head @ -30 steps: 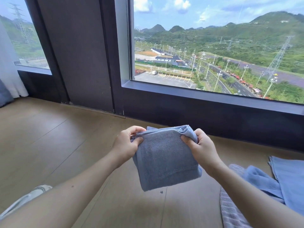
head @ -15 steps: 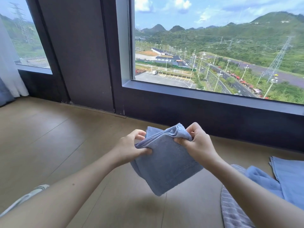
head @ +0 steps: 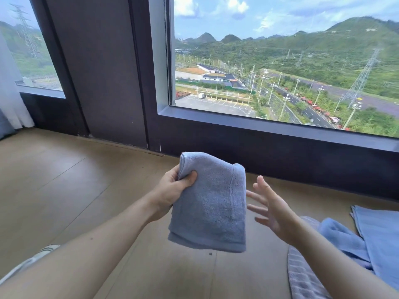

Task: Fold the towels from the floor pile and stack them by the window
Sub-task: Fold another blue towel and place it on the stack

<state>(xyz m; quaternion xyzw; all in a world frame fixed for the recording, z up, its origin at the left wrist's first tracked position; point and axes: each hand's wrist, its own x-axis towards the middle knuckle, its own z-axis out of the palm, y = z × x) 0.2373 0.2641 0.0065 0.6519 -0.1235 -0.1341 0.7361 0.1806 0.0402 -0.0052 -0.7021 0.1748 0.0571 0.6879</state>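
Observation:
A folded grey-blue towel hangs in the air above the wooden floor, in front of the big window. My left hand grips its upper left corner, thumb on the front. My right hand is just right of the towel with fingers spread and holds nothing. A pile of blue towels lies on the floor at the lower right, partly behind my right forearm.
The dark window frame and sill run across the back. A grey checked cloth lies by the pile. The wooden floor stretches left to a white curtain. A shoe shows at lower left.
My right hand has let go of the towel and opened beside it. My left hand alone holds the towel now, raised a little, and the towel hangs down longer.

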